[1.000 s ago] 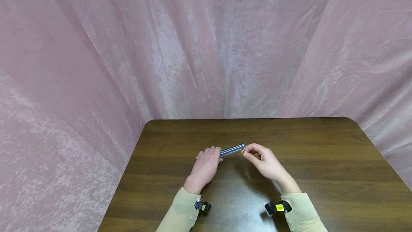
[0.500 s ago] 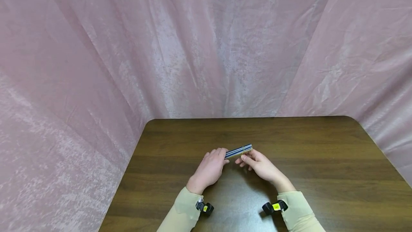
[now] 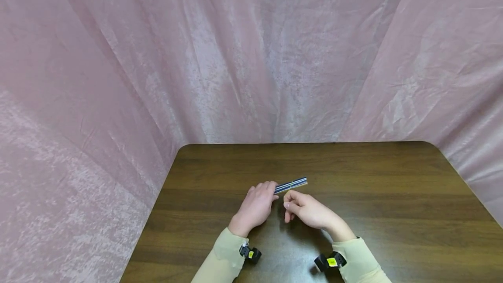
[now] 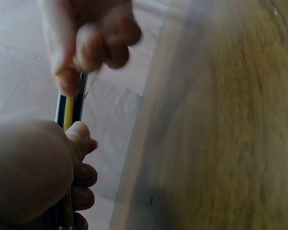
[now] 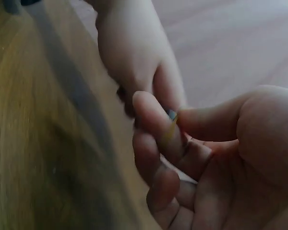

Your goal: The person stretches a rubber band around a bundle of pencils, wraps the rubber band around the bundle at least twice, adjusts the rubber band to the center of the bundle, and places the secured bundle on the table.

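Your left hand [image 3: 254, 206] grips the blue-and-white striped bundle of slim sticks [image 3: 298, 183] over the brown wooden table [image 3: 393, 195], while your right hand [image 3: 308, 211] pinches the thin yellow band [image 5: 171, 131] crossing it.

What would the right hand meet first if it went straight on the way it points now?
Probably the striped bundle, just ahead of it; the left hand gripping that bundle lies close to the same line. Depth is unclear, so the right hand might meet the left first.
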A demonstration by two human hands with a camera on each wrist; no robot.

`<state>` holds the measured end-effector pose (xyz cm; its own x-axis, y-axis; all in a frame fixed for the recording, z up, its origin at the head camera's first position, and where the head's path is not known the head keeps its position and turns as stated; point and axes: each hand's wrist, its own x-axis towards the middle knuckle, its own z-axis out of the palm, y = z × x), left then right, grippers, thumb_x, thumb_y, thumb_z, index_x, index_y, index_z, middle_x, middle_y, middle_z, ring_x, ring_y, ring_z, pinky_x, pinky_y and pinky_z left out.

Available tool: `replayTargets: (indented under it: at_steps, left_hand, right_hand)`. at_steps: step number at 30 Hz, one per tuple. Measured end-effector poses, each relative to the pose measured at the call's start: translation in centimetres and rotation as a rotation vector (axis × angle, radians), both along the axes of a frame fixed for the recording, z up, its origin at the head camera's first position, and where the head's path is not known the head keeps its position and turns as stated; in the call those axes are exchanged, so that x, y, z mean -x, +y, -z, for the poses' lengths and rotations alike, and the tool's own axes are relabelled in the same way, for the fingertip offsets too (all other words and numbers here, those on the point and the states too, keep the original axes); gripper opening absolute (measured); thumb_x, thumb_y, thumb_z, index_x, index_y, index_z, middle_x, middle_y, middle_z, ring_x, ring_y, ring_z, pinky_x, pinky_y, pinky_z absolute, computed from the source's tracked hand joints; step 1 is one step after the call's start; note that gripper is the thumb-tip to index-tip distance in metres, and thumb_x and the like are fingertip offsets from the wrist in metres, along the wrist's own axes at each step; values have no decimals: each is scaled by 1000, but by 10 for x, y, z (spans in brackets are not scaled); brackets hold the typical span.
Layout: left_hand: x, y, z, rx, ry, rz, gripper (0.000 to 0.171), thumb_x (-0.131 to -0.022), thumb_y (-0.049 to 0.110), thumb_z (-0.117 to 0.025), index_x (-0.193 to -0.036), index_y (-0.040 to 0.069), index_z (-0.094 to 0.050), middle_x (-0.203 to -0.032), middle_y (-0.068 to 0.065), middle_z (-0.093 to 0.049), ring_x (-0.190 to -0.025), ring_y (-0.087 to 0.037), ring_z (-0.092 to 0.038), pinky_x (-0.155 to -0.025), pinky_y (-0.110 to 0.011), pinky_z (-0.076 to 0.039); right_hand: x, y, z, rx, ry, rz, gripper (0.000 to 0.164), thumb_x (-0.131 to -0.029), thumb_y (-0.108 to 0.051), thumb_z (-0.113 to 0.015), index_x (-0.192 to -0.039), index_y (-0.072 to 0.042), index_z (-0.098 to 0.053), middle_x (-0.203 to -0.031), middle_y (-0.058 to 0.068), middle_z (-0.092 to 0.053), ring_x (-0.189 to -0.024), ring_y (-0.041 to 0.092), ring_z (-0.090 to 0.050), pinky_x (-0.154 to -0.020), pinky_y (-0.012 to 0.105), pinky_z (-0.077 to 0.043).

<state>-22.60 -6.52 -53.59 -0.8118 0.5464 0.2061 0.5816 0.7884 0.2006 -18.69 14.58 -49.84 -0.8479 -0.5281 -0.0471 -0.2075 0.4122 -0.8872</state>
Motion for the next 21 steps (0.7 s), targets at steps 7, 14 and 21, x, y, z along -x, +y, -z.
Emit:
replayTargets:
  at_steps: [7, 14, 21]
  left_hand:
    - [5, -6, 3, -65, -33, -63, 19, -108, 22, -66, -118, 8, -60, -96, -2, -65, -85, -22, -63, -72, -39, -50]
    - [6, -10, 0, -114, -16, -85, 20, -106, 21, -69, -116, 7, -60, -92, -3, -62, -80, -21, -60, -67, -37, -48]
    - [6, -11, -1, -158, -4, -160, 19, -106, 16, -68, -118, 4, -59, -93, -6, -63, -81, -25, -64, -66, -41, -51]
  right_hand:
    - [-15, -21, -15, -303, 553, 64, 17, -106, -16, -65, -91, -23, -68, -89, -13, -67, -97, 18, -62, -85, 41, -45]
    - [-15, -22, -23, -194, 642, 115, 18, -105, -8, -63, -98, -22, -71, -87, -14, -65, -96, 11, -65, -98, 48, -44]
    - [-7, -20, -15, 117, 494, 38, 40, -108, 8, -49, -138, -6, -70, -83, -7, -62, -66, 5, -61, -74, 29, -53]
